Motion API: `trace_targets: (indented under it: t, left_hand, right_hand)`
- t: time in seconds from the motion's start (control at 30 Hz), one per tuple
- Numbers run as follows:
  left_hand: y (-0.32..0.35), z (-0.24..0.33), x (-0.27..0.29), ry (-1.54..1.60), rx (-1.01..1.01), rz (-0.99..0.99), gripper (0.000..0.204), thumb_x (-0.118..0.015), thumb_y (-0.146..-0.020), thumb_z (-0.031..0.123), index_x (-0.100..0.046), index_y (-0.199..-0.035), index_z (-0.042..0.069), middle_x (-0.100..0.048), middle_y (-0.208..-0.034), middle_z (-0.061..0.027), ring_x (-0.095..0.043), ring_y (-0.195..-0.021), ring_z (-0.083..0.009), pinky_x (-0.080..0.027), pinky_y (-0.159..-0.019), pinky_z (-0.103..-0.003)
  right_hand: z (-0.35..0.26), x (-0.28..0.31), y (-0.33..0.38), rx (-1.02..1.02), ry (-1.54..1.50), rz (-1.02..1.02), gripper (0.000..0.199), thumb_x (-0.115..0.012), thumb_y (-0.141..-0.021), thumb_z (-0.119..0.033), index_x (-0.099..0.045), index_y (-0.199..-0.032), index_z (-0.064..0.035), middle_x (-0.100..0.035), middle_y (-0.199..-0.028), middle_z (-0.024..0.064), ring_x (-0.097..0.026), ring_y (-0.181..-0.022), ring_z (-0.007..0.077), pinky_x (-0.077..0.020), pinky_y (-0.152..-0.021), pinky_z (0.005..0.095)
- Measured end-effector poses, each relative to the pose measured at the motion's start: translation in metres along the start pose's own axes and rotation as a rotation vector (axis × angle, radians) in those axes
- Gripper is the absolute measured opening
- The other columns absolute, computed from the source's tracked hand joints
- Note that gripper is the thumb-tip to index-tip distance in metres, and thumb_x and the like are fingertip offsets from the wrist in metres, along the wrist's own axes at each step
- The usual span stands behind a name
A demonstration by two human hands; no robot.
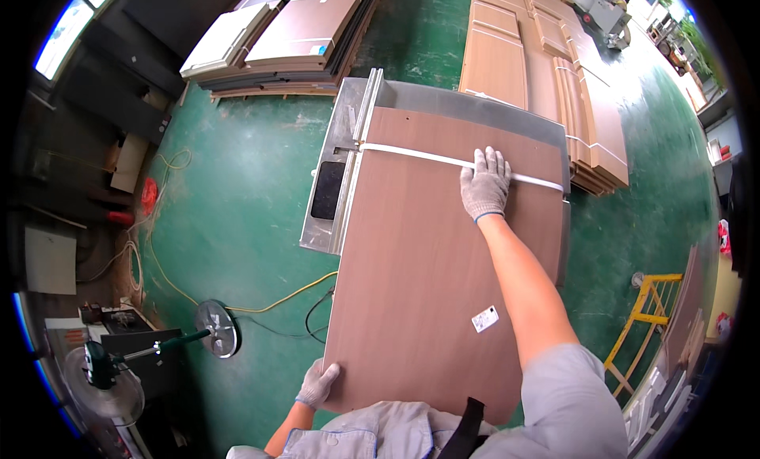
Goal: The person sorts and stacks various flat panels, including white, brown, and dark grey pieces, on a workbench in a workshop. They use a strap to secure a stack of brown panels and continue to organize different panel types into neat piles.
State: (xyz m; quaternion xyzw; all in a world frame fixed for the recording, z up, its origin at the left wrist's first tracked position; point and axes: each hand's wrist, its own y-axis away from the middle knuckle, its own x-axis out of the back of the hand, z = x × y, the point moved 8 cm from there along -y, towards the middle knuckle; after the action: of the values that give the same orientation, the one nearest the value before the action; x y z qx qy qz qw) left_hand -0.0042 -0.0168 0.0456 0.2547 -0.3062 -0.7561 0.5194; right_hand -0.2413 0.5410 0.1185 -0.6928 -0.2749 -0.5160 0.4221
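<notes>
Two gloved hands were on the brown panel (427,277). The right hand (484,186) lay open and flat on the panel's far part, its fingers pressing on the white strap (412,154) that crossed the panel there. The left hand (318,384) curled around the panel's near left corner, gripping the edge, though the fisheye rim blurred the fingers somewhat. The step looked like strapping or positioning the panel on the metal worktop (348,142); the next move would seem to call for steady pressure on the strap. A white label (484,319) sat on the panel's near right part.
</notes>
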Motion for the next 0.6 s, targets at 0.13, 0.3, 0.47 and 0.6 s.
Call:
trace_targets:
  t: [0.13, 0.3, 0.47, 0.6]
  left_hand:
    - [-0.008, -0.035, 0.019, -0.048, 0.091, 0.033, 0.044, -0.069, -0.101, 0.034, -0.068, -0.125, -0.003, -0.073, -0.111, -0.0046, -0.065, -0.099, -0.0144, -0.051, -0.091, -0.033]
    - [-0.006, -0.037, 0.012, -0.026, 0.023, 0.056, 0.049, -0.067, -0.101, 0.043, -0.07, -0.118, -0.002, -0.072, -0.103, -0.006, -0.065, -0.092, -0.0146, -0.052, -0.084, -0.033]
    - [-0.015, -0.052, 0.019, -0.074, 0.03, 0.045, 0.055, -0.066, -0.101, 0.05, -0.069, -0.116, -0.002, -0.072, -0.104, -0.0074, -0.066, -0.089, -0.0158, -0.054, -0.082, -0.033]
    - [0.001, -0.057, 0.015, 0.006, 0.023, -0.06, 0.064, -0.062, -0.102, 0.057, -0.068, -0.122, -0.003, -0.073, -0.109, -0.0098, -0.068, -0.091, -0.0168, -0.056, -0.083, -0.035]
  right_hand:
    - [0.003, 0.034, 0.063, -0.009, -0.068, 0.01, 0.079, -0.061, -0.096, -0.05, -0.043, -0.155, -0.0006, -0.034, -0.165, 0.0248, -0.028, -0.155, 0.0397, -0.0187, -0.128, 0.0529]
    - [0.089, 0.098, 0.242, -0.229, -0.116, -0.094, 0.097, -0.074, -0.086, -0.055, -0.037, -0.154, 0.0044, -0.033, -0.164, 0.0281, -0.028, -0.153, 0.0434, -0.023, -0.126, 0.0536]
    - [0.192, 0.154, 0.465, -0.874, -0.738, -0.443, 0.099, -0.084, -0.082, -0.053, -0.045, -0.149, 0.0087, -0.056, -0.148, 0.0247, -0.056, -0.135, 0.0338, -0.0448, -0.112, 0.043]
    - [0.208, 0.137, 0.601, -1.132, -1.076, -0.465, 0.099, -0.074, -0.084, -0.073, -0.061, -0.138, 0.0081, -0.066, -0.138, 0.0173, -0.061, -0.127, 0.0279, -0.0472, -0.108, 0.0419]
